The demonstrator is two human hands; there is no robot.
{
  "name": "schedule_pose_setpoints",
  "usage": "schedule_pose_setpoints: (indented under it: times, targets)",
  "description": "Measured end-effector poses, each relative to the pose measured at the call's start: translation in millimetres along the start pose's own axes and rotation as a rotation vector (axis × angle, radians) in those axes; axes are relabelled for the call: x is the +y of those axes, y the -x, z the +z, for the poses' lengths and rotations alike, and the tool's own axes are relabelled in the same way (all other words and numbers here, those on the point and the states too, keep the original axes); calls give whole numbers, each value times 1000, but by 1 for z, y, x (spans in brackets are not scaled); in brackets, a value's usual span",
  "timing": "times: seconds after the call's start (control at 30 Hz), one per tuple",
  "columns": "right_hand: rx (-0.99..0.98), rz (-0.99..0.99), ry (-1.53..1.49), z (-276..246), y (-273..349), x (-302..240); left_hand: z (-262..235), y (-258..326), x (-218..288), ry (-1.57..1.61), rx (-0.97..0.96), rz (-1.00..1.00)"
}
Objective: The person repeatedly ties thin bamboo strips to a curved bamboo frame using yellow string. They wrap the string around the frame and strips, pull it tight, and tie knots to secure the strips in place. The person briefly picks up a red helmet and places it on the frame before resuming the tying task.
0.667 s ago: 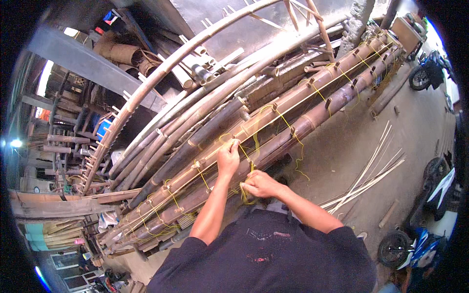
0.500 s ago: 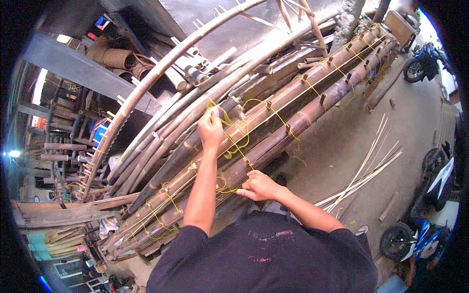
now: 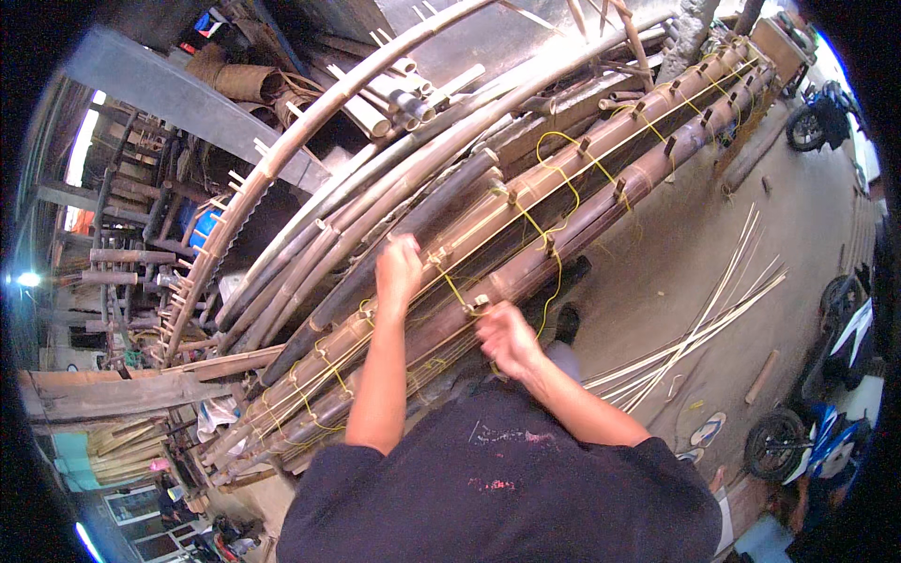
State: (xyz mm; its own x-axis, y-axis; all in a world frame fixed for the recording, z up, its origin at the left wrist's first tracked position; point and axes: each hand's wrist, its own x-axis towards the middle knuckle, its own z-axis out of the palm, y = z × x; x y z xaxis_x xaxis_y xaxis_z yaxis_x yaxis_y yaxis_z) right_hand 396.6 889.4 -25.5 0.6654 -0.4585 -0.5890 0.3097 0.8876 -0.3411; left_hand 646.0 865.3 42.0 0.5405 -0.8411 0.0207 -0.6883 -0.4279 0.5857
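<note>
Two long brown bamboo poles lie side by side, an upper pole (image 3: 546, 181) and a lower pole (image 3: 518, 272), both set with short wooden pegs. Yellow string (image 3: 454, 285) is stretched across them between a peg on each. My left hand (image 3: 399, 269) is closed beside the upper pole, just left of that string; whatever its fingers hold is hidden. Closed too, my right hand (image 3: 510, 340) is at the lower pole, close by a peg (image 3: 474, 306); its grip cannot be made out. A loose yellow string loop (image 3: 559, 272) hangs over the lower pole and passes behind my right hand.
Curved bamboo poles (image 3: 413, 180) and cut tubes (image 3: 368, 114) are stacked beyond the work. Thin pale strips (image 3: 690, 324) lie on the floor at right, near a sandal (image 3: 708, 430). Motorcycles stand along the right, one blue and white (image 3: 826, 446).
The yellow bundle at my left hand is out of sight, and that hand has moved down nearer the upper pole. My right hand has turned and risen slightly. The loose string now hangs farther right.
</note>
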Motion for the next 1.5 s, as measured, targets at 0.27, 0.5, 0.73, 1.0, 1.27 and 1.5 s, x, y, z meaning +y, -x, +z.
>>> schedule_pose_setpoints:
  times: [0.27, 0.5, 0.73, 1.0, 1.27, 1.5]
  targets:
    - [-558, -445, 1500, 208, -8, -28, 95, 73, -65, 61, 252, -1]
    - [-519, -600, 2020, 157, -117, -87, 50, 72, -6, -10, 66, -58]
    - [-749, -692, 2009, 26, 9, -28, 48, 71, -6, 115, 142, -20]
    - [-625, -650, 1656, 42, 42, -30, 3, -20, 21, 289, 306, -23]
    - [-359, -908, 2108, 24, 3, 30, 32, -56, -89, -140, 6, -35]
    - [-376, 304, 672, 52, 20, 158, -89, 105, -120, -145, -104, -139]
